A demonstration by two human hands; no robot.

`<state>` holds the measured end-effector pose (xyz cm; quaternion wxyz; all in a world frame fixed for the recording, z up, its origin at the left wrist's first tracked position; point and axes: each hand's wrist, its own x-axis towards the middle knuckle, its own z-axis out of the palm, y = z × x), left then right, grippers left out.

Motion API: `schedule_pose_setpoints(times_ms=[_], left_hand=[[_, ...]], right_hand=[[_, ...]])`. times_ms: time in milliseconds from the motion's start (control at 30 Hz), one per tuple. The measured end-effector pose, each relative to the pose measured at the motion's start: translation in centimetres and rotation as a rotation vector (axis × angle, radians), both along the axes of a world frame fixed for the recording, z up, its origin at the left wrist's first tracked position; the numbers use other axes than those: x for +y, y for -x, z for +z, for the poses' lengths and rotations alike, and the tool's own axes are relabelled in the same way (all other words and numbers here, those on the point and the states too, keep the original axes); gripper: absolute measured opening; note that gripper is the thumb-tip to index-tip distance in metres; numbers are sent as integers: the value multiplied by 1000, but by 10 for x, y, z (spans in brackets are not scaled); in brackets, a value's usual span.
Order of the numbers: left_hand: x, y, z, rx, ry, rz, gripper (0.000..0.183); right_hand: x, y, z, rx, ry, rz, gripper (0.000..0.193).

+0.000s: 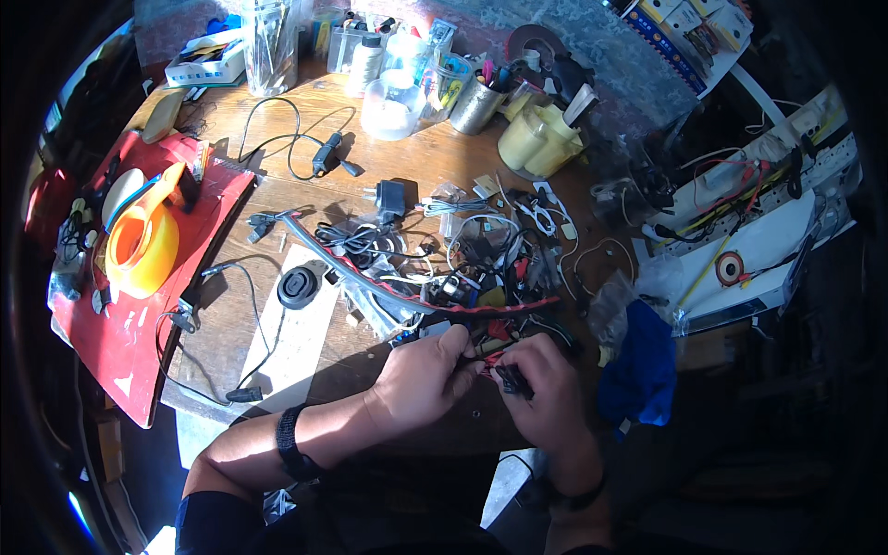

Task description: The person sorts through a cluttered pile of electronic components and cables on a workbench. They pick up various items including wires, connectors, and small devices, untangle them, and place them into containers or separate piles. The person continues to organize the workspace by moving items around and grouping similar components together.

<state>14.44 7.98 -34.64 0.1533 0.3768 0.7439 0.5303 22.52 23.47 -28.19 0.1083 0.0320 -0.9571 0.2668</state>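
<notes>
My left hand (427, 370) and my right hand (541, 384) meet at the near edge of the wooden table, in shadow. Both are closed, fingertips pinching. Between them runs a bundle of thin red and black wires (490, 361). A black connector or plug-like piece (514, 380) shows in the fingers of my right hand. Exactly what the left fingertips grip is partly hidden. Just beyond the hands lies a heap of tangled cables (481, 254), crossed by a long grey and red cable bundle (356, 273). A black power adapter (390, 197) rests at the heap's far side.
A round black disc (298, 287) lies left of the heap. Farther left, a yellow-orange container (143, 248) sits on a red board (97, 338). Jars, a metal cup (476, 105) and a yellow pot (538, 141) line the back. Blue cloth (638, 365) hangs at right.
</notes>
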Motion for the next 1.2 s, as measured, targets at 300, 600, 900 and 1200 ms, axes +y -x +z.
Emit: schedule_pose_setpoints(times_ms=[300,600,900,1200], left_hand=[[7,1,-16,-878,-448,-128,18],[0,5,-7,-1339,-347,-174,19],[3,0,-11,-1338,-318,-279,17],[4,-3,-13,-1158,-301,-279,19]], right_hand=[[-19,-10,-6,96,-229,78,23],[-9,-10,-14,234,-264,242,21],[4,-21,-16,182,-223,386,18],[1,-24,-18,282,-353,403,21]])
